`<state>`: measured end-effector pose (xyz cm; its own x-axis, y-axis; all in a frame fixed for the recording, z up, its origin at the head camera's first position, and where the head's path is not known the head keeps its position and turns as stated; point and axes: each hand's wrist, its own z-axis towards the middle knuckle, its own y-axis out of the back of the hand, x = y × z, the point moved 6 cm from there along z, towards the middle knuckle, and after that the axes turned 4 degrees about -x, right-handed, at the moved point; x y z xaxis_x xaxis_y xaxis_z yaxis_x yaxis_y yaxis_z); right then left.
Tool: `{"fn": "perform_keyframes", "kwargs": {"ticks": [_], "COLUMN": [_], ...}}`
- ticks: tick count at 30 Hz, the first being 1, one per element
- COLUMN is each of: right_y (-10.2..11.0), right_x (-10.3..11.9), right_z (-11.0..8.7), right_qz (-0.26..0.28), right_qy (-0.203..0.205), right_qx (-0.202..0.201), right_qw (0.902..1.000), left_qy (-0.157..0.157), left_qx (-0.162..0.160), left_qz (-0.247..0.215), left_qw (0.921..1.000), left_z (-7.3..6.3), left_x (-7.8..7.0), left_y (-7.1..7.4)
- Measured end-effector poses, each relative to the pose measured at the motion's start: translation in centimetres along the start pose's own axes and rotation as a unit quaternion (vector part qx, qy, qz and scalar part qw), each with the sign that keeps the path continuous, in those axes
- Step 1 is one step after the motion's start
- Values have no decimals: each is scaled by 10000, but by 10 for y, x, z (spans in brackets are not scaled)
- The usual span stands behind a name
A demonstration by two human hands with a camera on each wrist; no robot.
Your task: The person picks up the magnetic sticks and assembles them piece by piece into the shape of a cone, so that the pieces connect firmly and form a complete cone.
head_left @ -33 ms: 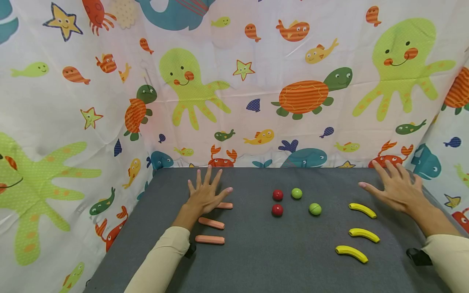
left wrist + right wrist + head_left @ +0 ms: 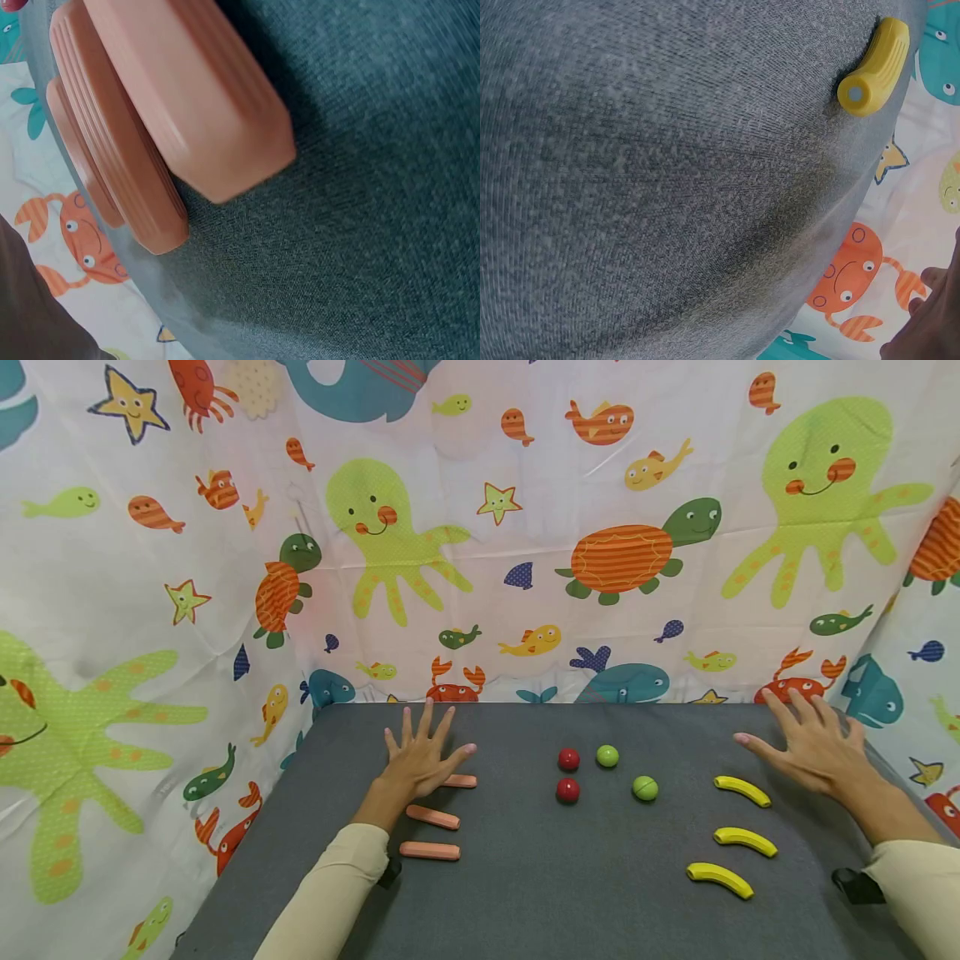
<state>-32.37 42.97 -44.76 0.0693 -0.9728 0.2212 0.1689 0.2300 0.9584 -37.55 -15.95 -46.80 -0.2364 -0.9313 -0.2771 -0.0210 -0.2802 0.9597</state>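
Observation:
My left hand [image 2: 422, 760], fingers spread, is over the far end of three salmon-pink ridged sticks [image 2: 432, 817], partly hiding the farthest in the head view. The left wrist view shows the sticks [image 2: 202, 97] close up, lying side by side with angled ends. At the right, my right hand [image 2: 813, 752] is spread with its palm down and holds nothing. Three yellow toy bananas [image 2: 745, 841] lie in a column left of and nearer than that hand. A single toy banana [image 2: 876, 71] shows in the right wrist view.
Between the hands lie two glossy red balls [image 2: 567, 791] and two green balls [image 2: 645, 788]. Everything lies on a dark grey cloth-covered table [image 2: 570, 893]. A white curtain [image 2: 495, 560] printed with sea animals hangs along the back and both sides.

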Motion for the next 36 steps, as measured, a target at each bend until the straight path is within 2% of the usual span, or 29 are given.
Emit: {"fn": "perform_keyframes", "kwargs": {"ticks": [6,10,13,18,21,23,25,31,36], "right_y": [1,5,10,21,26,28,29,27,18], "right_x": [0,2,8,23,35,45,54,79,95], "right_z": [-1,-5,-10,-22,-30,-36,-43,-65,-82], "right_qz": [83,222,342,499,651,814,981,1144,1313], "right_qy": [-27,-41,-13,54,70,106,145,204,208], "right_qx": [-49,-130,-188,-326,-370,-345,-283,7,454], "right_qw": [10000,9997,9992,9982,9972,9960,9947,9932,9901], "left_qy": [-68,-287,-493,-738,-855,-950,-1125,-1547,-1634], "left_qx": [-136,-368,-574,-762,-816,-785,-677,-73,184], "left_qz": [-56,-169,-478,-1488,-2229,-2527,-2661,-2626,-2503], "left_qw": [9999,9988,9960,9832,9677,9597,9550,9524,9541], "left_z": [-3,-8,-13,-22,-30,-35,-40,-49,-47], "left_x": [-3,-14,-27,-57,-78,-92,-107,-144,-156], "left_y": [4,10,15,20,25,27,26,5,-15]}}
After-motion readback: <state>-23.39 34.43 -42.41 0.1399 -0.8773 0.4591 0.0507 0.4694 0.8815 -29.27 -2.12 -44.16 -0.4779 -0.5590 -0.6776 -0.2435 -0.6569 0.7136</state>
